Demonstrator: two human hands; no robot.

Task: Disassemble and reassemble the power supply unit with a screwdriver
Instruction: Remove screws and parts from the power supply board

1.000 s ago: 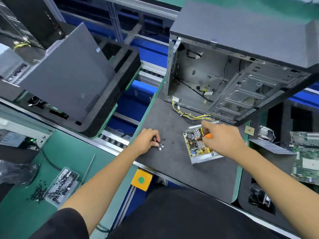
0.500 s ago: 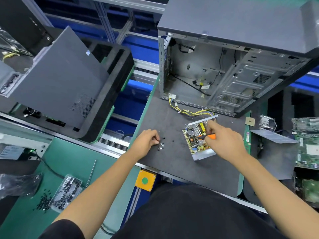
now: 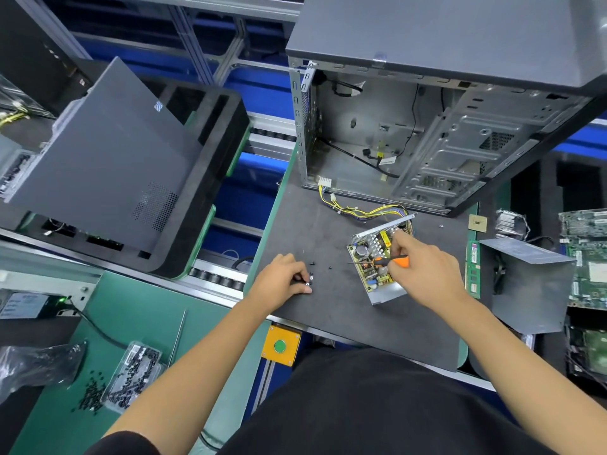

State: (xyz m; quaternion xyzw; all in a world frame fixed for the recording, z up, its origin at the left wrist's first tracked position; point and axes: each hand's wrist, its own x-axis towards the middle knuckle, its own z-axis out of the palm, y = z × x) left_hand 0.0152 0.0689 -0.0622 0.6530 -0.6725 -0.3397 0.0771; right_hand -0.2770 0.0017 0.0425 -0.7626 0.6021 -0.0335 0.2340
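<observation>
The opened power supply unit (image 3: 374,264), a silver metal tray carrying a yellow-green circuit board, lay on the dark grey work mat (image 3: 328,316), just in front of the open grey computer case (image 3: 427,136). A bundle of yellow and black wires (image 3: 358,210) ran from the unit to the foot of the case. The right hand (image 3: 423,270) gripped an orange-and-black screwdriver (image 3: 391,260), fingers curled round the handle, its thin shaft lying across the board and pointing left. To the left of the unit, the left hand (image 3: 282,280) rested on the mat, its fingertips pinching at a cluster of small dark screws (image 3: 308,280); more lay loose between hand and unit.
</observation>
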